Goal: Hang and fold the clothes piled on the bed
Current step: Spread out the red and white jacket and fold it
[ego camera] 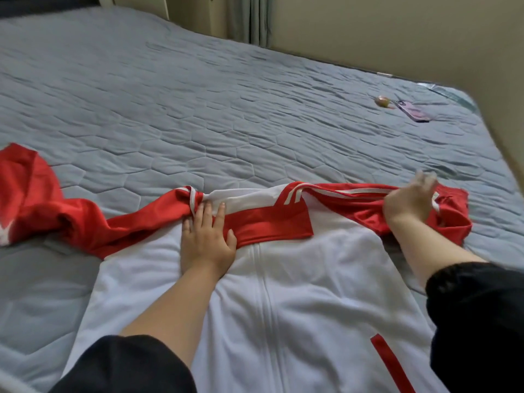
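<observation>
Grey bed (255, 95), left grip (208, 239) flat on white jacket (312, 293); right grip (408, 202) pinching red sleeve (354, 205)

white-red zip jacket (297, 293), flat on bed (255, 109)

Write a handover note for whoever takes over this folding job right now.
Left hand: flat, pressing the white-and-red zip jacket beside its collar.
Right hand: blurred, gripping the jacket's red striped right-side sleeve.
Jacket lies front-up on the grey quilted bed; the other sleeve sprawls left.
Done: jacket spread out.
Left: fold both sleeves in, fold the body.
</observation>
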Motion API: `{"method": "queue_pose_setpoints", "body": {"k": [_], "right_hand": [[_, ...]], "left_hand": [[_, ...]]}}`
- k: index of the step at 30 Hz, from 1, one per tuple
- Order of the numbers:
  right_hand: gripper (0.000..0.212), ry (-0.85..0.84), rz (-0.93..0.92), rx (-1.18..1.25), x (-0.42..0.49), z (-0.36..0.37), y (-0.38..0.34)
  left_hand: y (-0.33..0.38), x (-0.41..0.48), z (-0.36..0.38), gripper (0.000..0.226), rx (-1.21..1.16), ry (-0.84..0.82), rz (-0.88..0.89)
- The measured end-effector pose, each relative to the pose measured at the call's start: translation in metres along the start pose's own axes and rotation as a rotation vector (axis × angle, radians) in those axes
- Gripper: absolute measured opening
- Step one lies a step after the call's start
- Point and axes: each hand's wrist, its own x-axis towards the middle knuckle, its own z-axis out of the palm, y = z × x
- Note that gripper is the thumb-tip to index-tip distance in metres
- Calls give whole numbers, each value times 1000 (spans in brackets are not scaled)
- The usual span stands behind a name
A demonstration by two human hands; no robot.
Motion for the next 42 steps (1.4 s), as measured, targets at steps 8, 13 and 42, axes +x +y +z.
{"method": "queue_pose_setpoints", "body": {"k": [8, 13, 42], "right_hand": [[57, -244, -1117, 7, -94, 37, -91], [59, -653, -612, -514, -90, 60, -47], [37, -399, 415, 572, -85, -15, 91]], "left_hand": [[0, -1, -1, 73, -5, 5, -2], [1, 0, 0, 70, -18, -5, 1], [158, -66, 8, 66, 6, -289, 512]]}}
